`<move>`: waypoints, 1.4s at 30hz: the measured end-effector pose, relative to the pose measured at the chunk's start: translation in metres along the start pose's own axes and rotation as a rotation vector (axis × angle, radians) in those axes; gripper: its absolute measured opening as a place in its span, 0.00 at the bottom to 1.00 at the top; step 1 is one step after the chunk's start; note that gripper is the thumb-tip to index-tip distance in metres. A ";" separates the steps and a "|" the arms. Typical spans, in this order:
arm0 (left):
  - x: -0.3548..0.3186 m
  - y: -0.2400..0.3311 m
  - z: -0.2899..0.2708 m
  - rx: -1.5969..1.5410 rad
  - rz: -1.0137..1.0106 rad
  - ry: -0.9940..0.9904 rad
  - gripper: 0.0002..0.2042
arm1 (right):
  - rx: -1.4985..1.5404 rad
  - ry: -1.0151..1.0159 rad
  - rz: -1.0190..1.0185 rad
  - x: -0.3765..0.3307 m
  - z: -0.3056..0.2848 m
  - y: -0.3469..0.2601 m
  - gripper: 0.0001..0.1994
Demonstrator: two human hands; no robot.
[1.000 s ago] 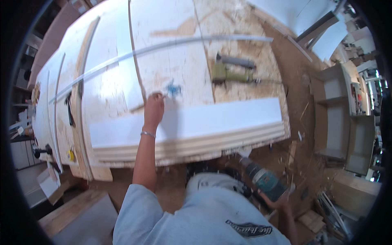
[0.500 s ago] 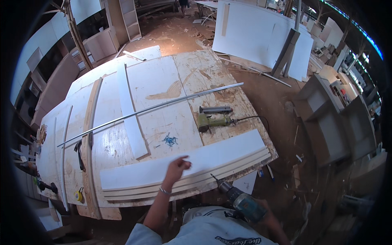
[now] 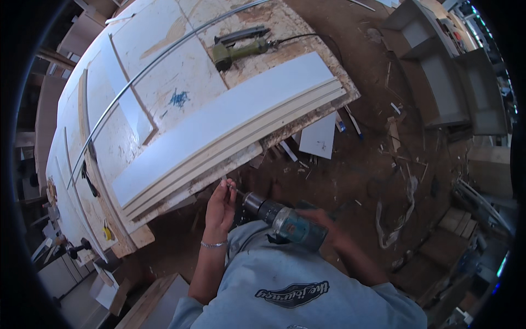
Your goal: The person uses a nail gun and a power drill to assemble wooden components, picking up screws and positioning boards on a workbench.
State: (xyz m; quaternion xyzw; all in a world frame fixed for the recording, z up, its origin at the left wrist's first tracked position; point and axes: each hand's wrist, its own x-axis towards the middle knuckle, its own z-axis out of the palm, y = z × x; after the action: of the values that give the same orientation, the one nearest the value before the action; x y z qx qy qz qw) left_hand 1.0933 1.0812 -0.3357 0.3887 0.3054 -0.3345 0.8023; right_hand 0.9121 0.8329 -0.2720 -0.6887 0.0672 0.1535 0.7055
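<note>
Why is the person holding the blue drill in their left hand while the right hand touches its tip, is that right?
Not quite: the hands are swapped. In the head view, the right hand holds the blue drill, and the left hand touches its tip, just below the edge of the workbench with the stacked white boards.

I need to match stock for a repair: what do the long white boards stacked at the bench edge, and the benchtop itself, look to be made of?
The long white boards look like laminate-faced sheet material: smooth matte white faces, with paler raw-looking edges in stacked layers. Core type cannot be told. The benchtop looks like bare wood-based board, perhaps plywood or chipboard: tan, rough, chipped along the rim, patched with worn white coating and a blue scribble.
</note>
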 end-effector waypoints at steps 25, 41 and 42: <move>0.058 0.073 -0.092 -0.501 -0.228 -0.258 0.12 | -0.935 -0.141 0.330 0.169 0.143 -0.159 0.15; 0.070 0.080 -0.097 -0.688 -0.338 -0.274 0.11 | -1.095 -0.300 0.354 0.214 0.165 -0.196 0.15; 0.070 0.081 -0.097 -0.688 -0.341 -0.269 0.11 | -1.060 -0.278 0.394 0.217 0.167 -0.198 0.14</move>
State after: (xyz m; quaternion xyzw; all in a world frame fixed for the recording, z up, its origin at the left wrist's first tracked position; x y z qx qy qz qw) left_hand 1.1752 1.1784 -0.4039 -0.0061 0.3519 -0.3888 0.8515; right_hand 1.1592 1.0246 -0.1427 -0.8955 0.0147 0.3838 0.2249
